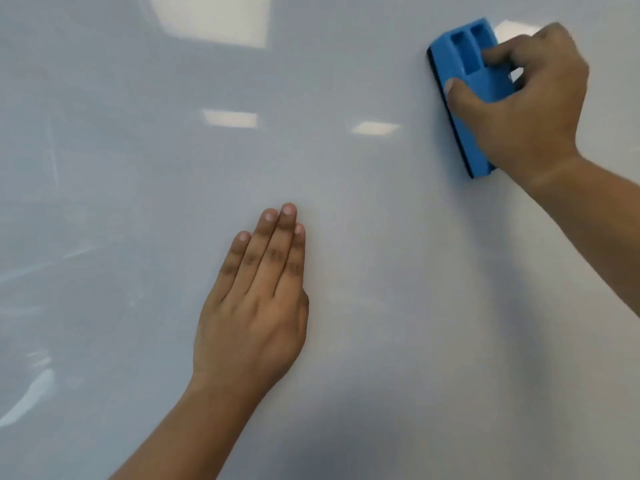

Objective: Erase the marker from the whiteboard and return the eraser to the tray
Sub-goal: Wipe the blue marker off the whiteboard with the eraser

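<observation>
The glossy whiteboard [363, 237] fills the whole head view; I see no marker strokes on it, only faint smears at the left. A blue eraser [467, 71] with a dark felt underside is pressed flat against the board at the upper right. My right hand [519, 105] is shut on the eraser, thumb on its near side and fingers over its top. My left hand [252, 306] rests flat on the board at lower centre, fingers straight and close together, holding nothing. The tray is not in view.
Ceiling lights are reflected as bright rectangles [230, 118] in the board. Streaky wipe marks [52, 161] run along the left part. No edge of the board or other object is visible.
</observation>
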`<state>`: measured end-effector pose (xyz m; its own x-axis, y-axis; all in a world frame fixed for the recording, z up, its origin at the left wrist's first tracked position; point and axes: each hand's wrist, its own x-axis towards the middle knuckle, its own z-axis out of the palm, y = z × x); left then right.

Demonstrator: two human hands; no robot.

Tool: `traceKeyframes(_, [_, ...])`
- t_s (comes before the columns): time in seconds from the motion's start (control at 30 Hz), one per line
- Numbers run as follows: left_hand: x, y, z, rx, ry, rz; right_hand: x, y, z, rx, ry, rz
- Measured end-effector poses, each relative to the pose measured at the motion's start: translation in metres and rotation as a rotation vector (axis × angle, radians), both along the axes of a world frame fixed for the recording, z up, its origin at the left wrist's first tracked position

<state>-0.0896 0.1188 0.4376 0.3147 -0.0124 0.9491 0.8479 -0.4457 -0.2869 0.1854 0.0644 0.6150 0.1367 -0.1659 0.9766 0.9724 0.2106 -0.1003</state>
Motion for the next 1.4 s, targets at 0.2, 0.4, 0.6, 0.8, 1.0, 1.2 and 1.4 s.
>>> traceKeyframes(0.2, [-0.001, 0.0, -0.002, -0.024, 0.006, 0.007, -0.047, 0.013, -0.11, -0.073, -0.285, 0.141])
traceKeyframes(0.4, [-0.003, -0.007, 0.0, -0.068, 0.025, 0.017, -0.06, -0.008, -0.248, -0.362, -0.708, 0.199])
traceKeyframes(0.6, [0.0, 0.003, 0.0, 0.072, 0.019, -0.011, 0.028, -0.013, -0.23, -0.521, -0.728, -0.165])
traceKeyframes(0.8, [0.004, 0.011, 0.012, 0.196, -0.007, 0.122, 0.178, -0.034, -0.177, -0.337, 0.409, -0.232])
traceKeyframes(1.0, [0.006, 0.0, 0.017, 0.176, -0.002, 0.074, 0.234, -0.003, -0.134, -0.256, 0.731, -0.187])
traceKeyframes(1.2, [-0.047, -0.015, 0.055, 0.095, -0.091, -0.172, 0.091, -0.022, 0.039, -0.221, 0.285, -0.246])
traceKeyframes(1.4, [-0.122, -0.005, 0.094, -0.044, -0.234, -0.019, -0.064, -0.003, 0.135, -0.148, -0.028, -0.119])
